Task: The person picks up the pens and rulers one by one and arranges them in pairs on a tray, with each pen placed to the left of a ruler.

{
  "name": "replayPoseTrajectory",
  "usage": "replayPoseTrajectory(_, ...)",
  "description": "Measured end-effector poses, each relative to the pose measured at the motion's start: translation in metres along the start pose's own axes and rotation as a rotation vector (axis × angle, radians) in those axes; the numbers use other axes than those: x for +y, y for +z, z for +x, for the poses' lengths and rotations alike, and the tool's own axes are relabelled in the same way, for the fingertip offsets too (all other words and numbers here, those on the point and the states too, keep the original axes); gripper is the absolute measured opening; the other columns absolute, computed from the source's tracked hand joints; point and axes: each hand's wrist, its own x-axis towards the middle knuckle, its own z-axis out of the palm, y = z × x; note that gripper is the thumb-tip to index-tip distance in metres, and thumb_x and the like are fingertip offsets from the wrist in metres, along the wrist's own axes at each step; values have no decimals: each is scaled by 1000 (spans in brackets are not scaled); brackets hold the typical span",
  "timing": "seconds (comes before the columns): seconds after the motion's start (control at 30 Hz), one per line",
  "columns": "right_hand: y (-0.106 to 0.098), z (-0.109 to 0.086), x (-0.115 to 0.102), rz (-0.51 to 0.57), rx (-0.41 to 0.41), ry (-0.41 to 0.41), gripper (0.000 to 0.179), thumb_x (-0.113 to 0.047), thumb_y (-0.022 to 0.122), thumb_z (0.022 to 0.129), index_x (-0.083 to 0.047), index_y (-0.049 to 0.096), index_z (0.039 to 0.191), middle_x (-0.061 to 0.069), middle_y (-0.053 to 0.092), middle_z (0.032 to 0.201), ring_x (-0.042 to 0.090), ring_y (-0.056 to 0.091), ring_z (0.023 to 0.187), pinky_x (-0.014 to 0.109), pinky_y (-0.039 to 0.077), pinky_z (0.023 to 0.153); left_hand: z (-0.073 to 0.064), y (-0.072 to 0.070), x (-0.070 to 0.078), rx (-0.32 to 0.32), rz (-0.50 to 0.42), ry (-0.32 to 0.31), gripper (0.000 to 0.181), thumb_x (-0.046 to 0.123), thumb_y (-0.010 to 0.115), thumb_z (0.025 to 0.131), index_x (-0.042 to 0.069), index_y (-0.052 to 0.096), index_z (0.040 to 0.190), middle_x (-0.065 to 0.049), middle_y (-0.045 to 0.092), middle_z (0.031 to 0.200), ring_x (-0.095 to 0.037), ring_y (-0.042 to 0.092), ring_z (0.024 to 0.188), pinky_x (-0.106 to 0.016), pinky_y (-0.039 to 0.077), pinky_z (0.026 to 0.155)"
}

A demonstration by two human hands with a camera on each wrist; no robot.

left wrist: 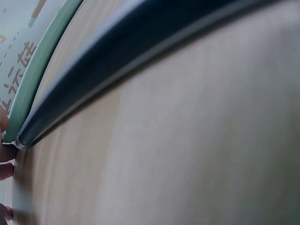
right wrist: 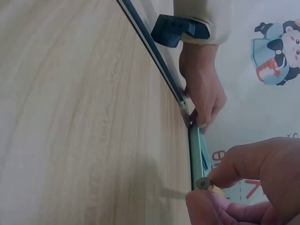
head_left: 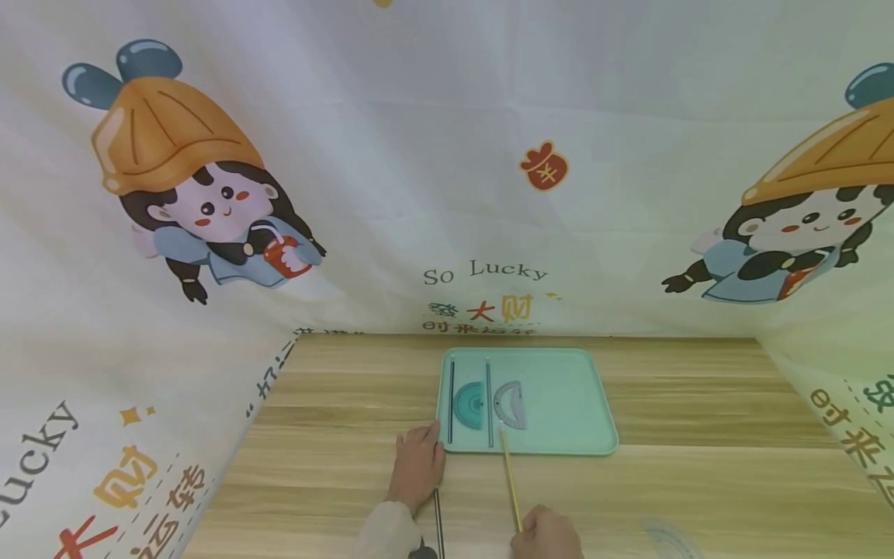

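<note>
My right hand (head_left: 547, 533) pinches a yellow pencil (head_left: 512, 481) between thumb and fingers; the pencil's far tip reaches over the tray's front edge. In the right wrist view its round near end (right wrist: 202, 183) shows at the fingertips. My left hand (head_left: 417, 468) grips the front left corner of a mint-green tray (head_left: 566, 396). Beside that wrist a dark pencil (head_left: 438, 520) lies on the table, its far end close to the tray corner. On the tray are a dark pencil (head_left: 452, 400), a teal protractor (head_left: 469, 405), a grey-blue pencil (head_left: 489, 404) and a clear protractor (head_left: 510, 405).
Another clear protractor (head_left: 667, 536) lies on the wooden table (head_left: 698, 404) at the front right, cut off by the view's edge. A printed white cloth (head_left: 391, 155) hangs behind the table and along both sides. A dark wrist camera (right wrist: 171, 32) sits on the left sleeve.
</note>
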Motion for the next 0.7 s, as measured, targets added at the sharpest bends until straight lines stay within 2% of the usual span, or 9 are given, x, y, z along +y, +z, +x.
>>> replayPoseTrajectory(0.17,-4,4,1,-1,44,-40,8,-3,65,73,1,62,80,6,63,68,20,60,65,37,54,61,0,-1,1,3,-5,0,39,16,48,96,-1,55,131,-19,60,126,-36,51,122,-66,27,108)
replayPoseTrajectory(0.4,-11,10,-1,-1,80,-16,6,-2,63,74,1,61,79,6,61,67,18,57,63,32,51,56,0,-1,1,10,-10,11,39,16,48,96,-2,55,130,-19,60,125,-36,52,121,-67,28,108)
replayPoseTrajectory(0.57,-14,13,-1,-5,146,-71,4,-2,62,71,-1,61,75,5,60,64,17,54,60,30,48,53,-1,-2,1,8,-24,5,39,15,48,96,-3,54,130,-20,60,125,-37,51,122,-67,27,108)
replayPoseTrajectory(0.7,-18,15,-1,6,161,-111,3,-2,62,71,-2,60,73,4,59,63,16,53,58,29,47,52,-1,-1,1,0,-28,-1,40,16,48,96,-2,54,131,-19,59,126,-36,51,123,-67,26,109)
